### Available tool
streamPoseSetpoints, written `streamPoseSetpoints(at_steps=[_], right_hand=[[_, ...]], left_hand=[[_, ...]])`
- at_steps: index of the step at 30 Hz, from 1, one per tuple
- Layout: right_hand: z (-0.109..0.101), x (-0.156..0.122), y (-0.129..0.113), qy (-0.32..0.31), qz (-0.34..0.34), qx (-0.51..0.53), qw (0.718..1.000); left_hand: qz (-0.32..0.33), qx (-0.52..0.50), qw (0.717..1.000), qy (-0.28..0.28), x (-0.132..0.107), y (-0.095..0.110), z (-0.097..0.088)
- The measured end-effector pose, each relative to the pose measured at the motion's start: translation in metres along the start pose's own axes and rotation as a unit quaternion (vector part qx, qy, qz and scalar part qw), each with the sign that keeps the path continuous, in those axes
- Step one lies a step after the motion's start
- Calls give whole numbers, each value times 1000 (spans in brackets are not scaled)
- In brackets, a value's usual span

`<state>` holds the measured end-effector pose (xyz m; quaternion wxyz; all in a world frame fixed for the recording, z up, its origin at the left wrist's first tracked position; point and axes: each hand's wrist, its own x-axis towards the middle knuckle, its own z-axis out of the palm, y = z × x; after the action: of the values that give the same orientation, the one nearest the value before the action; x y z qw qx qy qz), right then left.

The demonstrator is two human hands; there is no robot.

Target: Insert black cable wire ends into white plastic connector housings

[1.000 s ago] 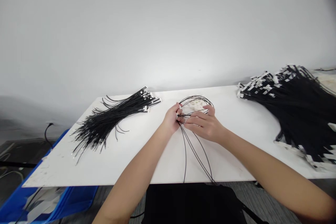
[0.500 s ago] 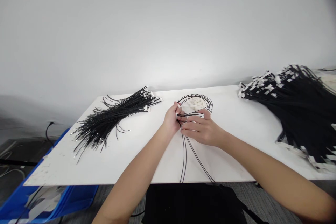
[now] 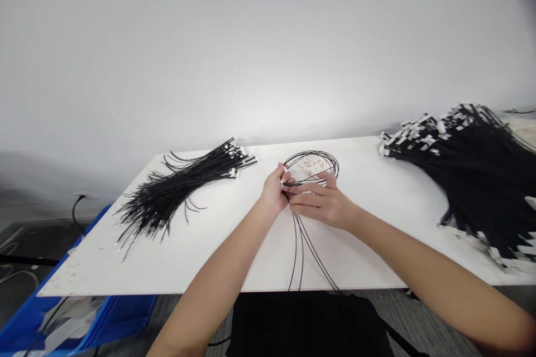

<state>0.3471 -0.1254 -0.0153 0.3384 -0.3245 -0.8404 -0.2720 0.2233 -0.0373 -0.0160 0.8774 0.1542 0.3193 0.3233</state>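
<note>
A coil of thin black wires (image 3: pixel 336 166) is held up over the middle of the table. My left hand (image 3: pixel 276 187) is closed around the left side of the coil, and small white connectors show at its fingers. My right hand (image 3: pixel 320 201) is at the lower part of the loop, its fingers bent over the wires and reaching toward my left hand; its thumb is mostly hidden. Several loose wire ends (image 3: pixel 310 245) hang down from between my hands toward the table's front edge. Behind the loop lies a small pile of white pieces (image 3: pixel 313 164).
On the left of the white table (image 3: pixel 218 251) lies a bundle of black wires (image 3: pixel 176 189) with white connectors. A larger heap of black wires (image 3: pixel 473 167) covers the right side. Below the left edge stands a blue bin (image 3: pixel 129 312) with white scraps. A wall rises behind.
The hanging wire ends have shifted and spread slightly apart. My right hand has moved only a little, while my left hand keeps its hold on the coil.
</note>
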Motion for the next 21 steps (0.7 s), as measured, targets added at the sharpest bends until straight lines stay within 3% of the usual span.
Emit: streamPoseSetpoints(at_steps=[3, 8, 14, 17, 21], right_hand=[[2, -3, 1, 12, 28, 9, 999], [4, -9, 0, -32, 104, 46, 993], [-5, 2, 0, -31, 280, 137, 950], [-9, 5, 5, 17, 416, 253, 873], [-12, 4, 17, 139, 576, 397, 701]], left_hand=[[-3, 1, 1000, 1, 0, 0, 0], [21, 2, 1000, 6, 1, -1, 1], [55, 32, 997, 42, 3, -2, 2], [61, 37, 996, 44, 2, -2, 2], [69, 42, 996, 35, 3, -1, 1]])
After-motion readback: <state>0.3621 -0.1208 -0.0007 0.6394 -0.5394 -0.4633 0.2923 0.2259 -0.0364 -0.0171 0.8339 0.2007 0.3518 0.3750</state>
